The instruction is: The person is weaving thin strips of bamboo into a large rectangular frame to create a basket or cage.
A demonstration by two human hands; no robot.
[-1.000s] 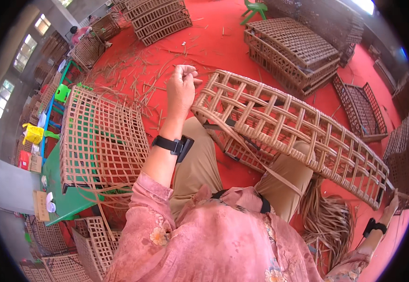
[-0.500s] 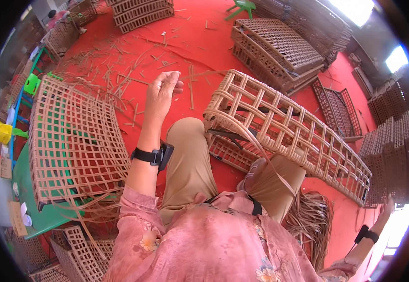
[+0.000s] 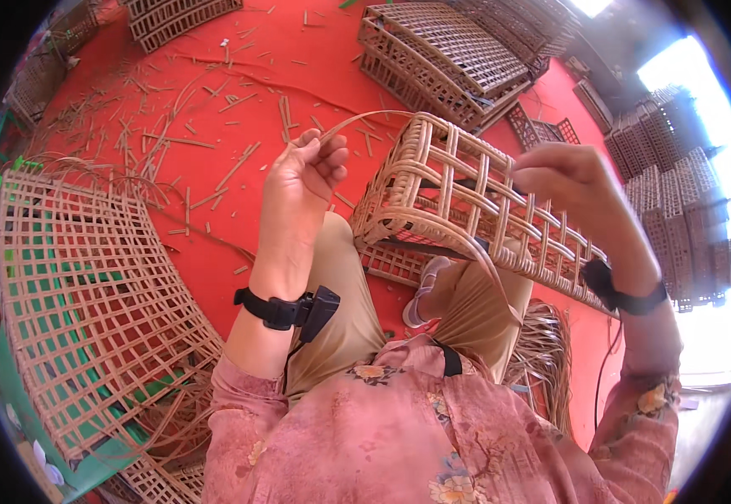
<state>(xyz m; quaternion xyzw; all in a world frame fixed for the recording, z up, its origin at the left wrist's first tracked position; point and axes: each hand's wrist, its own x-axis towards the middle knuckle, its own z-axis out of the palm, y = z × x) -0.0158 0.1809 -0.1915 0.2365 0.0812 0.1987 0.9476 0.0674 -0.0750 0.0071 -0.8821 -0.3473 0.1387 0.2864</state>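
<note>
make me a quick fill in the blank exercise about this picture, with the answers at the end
1. The left hand, holding a thin curved strip, has a wristband coloured ____ below it.
2. The woven basket is partly hidden by the person's ____ hand.
3. The floor, strewn with loose strips, is coloured ____.
4. The wide lattice panel lies on the person's ____ side.

Missing words: black; right; red; left
</note>
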